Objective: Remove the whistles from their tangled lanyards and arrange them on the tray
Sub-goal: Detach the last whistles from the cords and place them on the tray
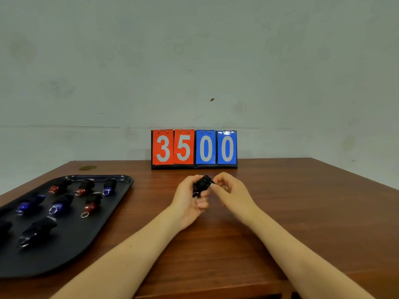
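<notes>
A brown wooden surface (269, 212) with a visible grain fills the lower part of the view. At the middle of its far edge stands a flip scoreboard (194, 149) on a dark base, upright and facing the camera. It has four cards hung on small rings: two red ones on the left reading 3 and 5, two blue ones on the right reading 0 and 0, all with pale digits. Near the far left corner of the surface lies a dull round stain (87, 168). Behind the surface rises a pale, greyish wall (194, 61) with faint blotches and a small dark mark (212, 99) above the scoreboard.
</notes>
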